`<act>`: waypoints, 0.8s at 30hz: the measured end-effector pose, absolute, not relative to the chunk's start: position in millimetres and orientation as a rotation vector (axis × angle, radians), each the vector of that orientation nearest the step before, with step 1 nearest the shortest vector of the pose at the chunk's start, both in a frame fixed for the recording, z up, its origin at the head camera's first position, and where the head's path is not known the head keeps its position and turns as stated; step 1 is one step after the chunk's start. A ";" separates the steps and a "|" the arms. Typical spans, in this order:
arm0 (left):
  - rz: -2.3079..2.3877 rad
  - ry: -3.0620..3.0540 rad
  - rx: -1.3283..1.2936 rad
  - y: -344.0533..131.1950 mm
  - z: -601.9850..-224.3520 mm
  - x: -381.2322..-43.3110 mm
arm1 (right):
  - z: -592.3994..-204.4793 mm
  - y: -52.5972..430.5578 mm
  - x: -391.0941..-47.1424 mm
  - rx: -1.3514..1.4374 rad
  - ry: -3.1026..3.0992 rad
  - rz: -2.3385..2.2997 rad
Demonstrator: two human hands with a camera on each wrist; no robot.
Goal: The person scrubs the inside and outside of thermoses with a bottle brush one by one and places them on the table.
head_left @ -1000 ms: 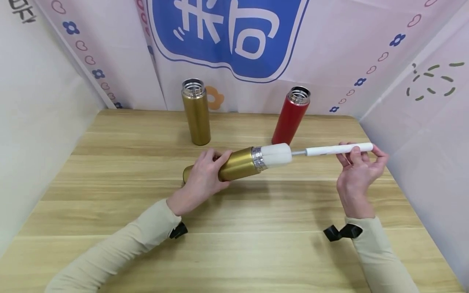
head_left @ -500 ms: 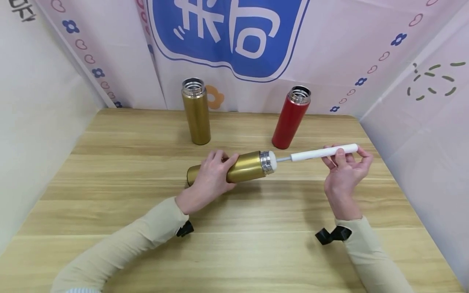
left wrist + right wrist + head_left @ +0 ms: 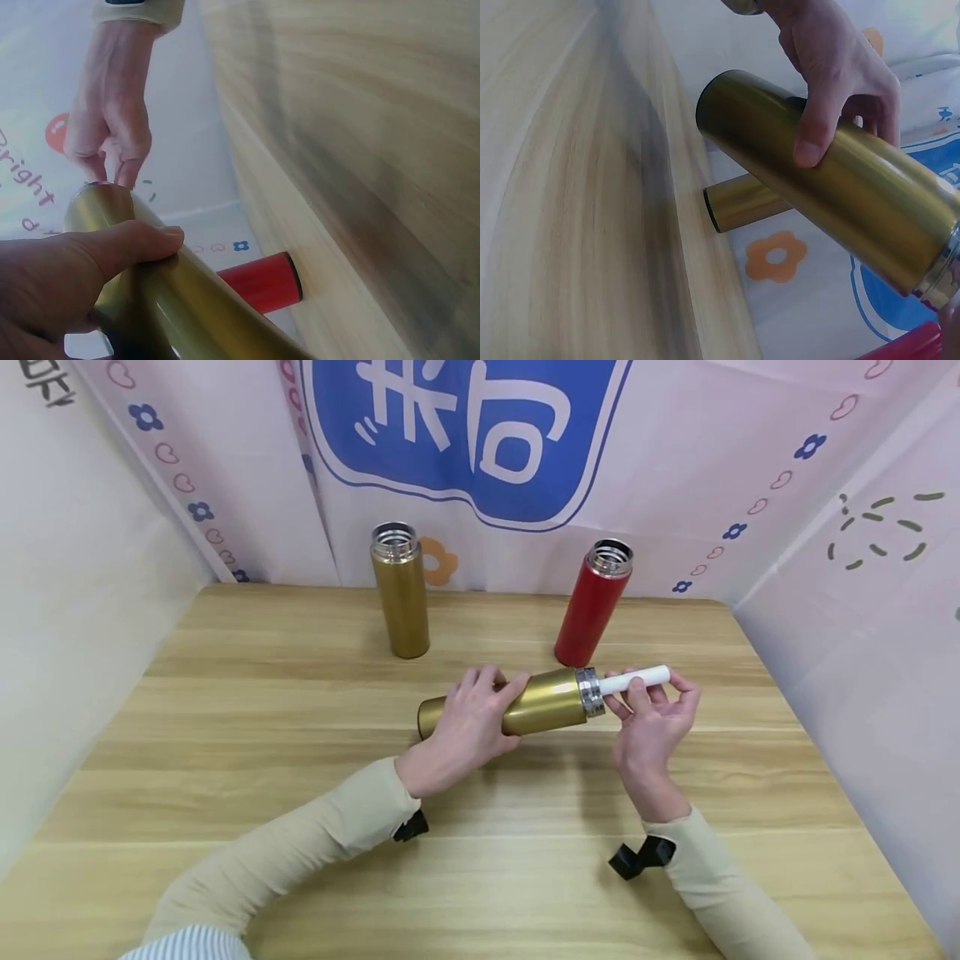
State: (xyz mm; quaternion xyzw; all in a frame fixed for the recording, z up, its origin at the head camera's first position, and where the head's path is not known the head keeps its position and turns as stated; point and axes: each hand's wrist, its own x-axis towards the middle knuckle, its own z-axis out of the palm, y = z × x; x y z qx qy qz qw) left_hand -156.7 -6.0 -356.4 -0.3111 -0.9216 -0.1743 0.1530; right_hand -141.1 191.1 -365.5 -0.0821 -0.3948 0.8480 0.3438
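Observation:
My left hand (image 3: 468, 722) grips a gold thermos bottle (image 3: 551, 700) round its middle, tilted on its side with the open steel mouth (image 3: 590, 692) to the right. In the right wrist view the left thumb presses along the gold bottle (image 3: 855, 195). With thumb and fingertips my right hand (image 3: 651, 735) pinches the white handle of a bottle brush (image 3: 637, 680) near its outer end. The brush's white head and grey rod are hidden inside the bottle. In the left wrist view the right hand (image 3: 112, 120) is just beyond the bottle's mouth.
At the back of the wooden table (image 3: 262, 710) a second gold bottle (image 3: 402, 597) stands upright, uncapped. A red bottle (image 3: 592, 602), uncapped too, stands behind the held bottle's mouth. A printed cloth (image 3: 660, 468) hangs behind the table.
The brush has slid left into the gold bottle, its head going from outside the mouth to fully inside. The right hand has moved left; the left hand and bottle have shifted right.

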 end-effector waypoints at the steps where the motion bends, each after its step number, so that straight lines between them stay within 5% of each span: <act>1: -0.497 -2.646 -0.896 -6.4 -356.4 -156.1 | -365.7 191.6 -141.0 -0.225 -1.019 2.213; 24: -0.500 -2.767 -0.847 -42.0 -358.6 -158.3 | -338.4 262.5 -142.1 -0.322 -0.731 2.223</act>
